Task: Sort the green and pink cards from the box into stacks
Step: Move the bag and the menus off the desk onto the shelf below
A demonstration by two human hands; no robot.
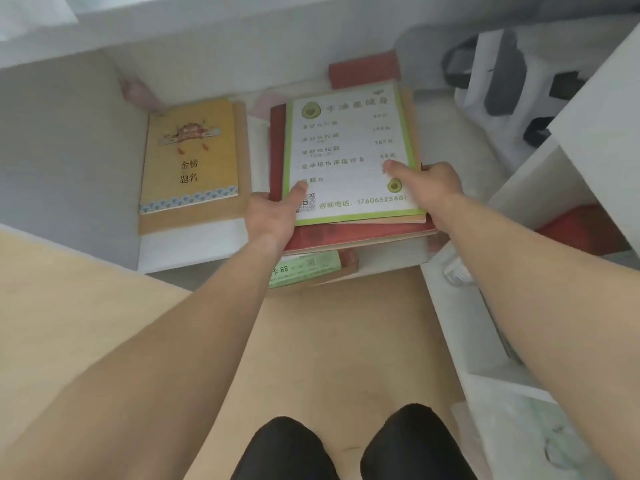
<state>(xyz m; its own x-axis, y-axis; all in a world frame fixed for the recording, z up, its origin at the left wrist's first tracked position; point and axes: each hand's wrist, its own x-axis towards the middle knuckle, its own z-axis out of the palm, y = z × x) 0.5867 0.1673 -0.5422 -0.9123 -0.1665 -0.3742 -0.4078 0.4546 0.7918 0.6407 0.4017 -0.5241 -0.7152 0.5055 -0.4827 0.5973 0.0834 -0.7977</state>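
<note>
A green-bordered white card (pixel 349 150) with avocado pictures lies on top of a pile of red and tan sheets (pixel 346 233) inside a white box (pixel 183 251). My left hand (pixel 273 216) grips the pile's near-left corner, thumb on the green card. My right hand (pixel 426 188) grips the pile's right edge, thumb on the card too. A smaller green card (pixel 304 268) pokes out under the pile's near edge. Pale pink cards (pixel 142 93) show at the back of the box.
A yellow booklet (pixel 190 157) on tan sheets lies in the box's left half. A red block (pixel 363 69) sits behind the pile. White shelving (pixel 588 133) and a white bag with black items (pixel 498 74) stand to the right. Wooden floor (pixel 329 341) lies in front.
</note>
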